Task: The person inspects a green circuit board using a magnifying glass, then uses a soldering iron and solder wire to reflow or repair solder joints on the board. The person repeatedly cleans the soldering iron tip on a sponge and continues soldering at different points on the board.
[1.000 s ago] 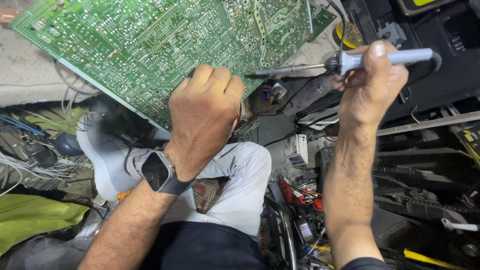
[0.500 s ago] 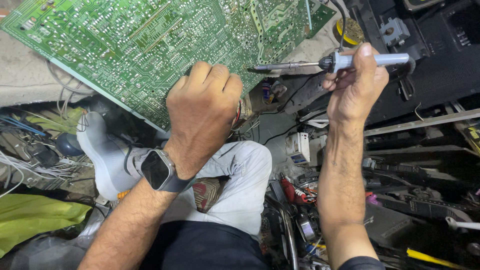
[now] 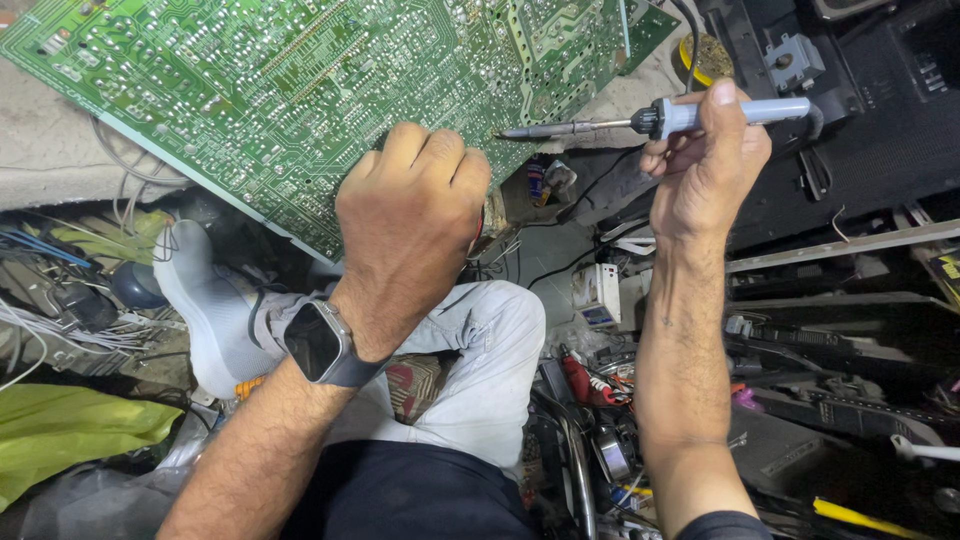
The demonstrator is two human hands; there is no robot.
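Head view: your left hand (image 3: 410, 225) stays clenched on the near edge of the green circuit board (image 3: 300, 90). Your right hand (image 3: 705, 165), pinching the soldering iron (image 3: 660, 118), has risen; its tip now meets the board's right edge, contact unconfirmed.

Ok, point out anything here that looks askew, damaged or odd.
The green circuit board sits tilted, propped by the left hand at its lower edge. The right hand holds a soldering iron by that edge. No damage or spill stands out.
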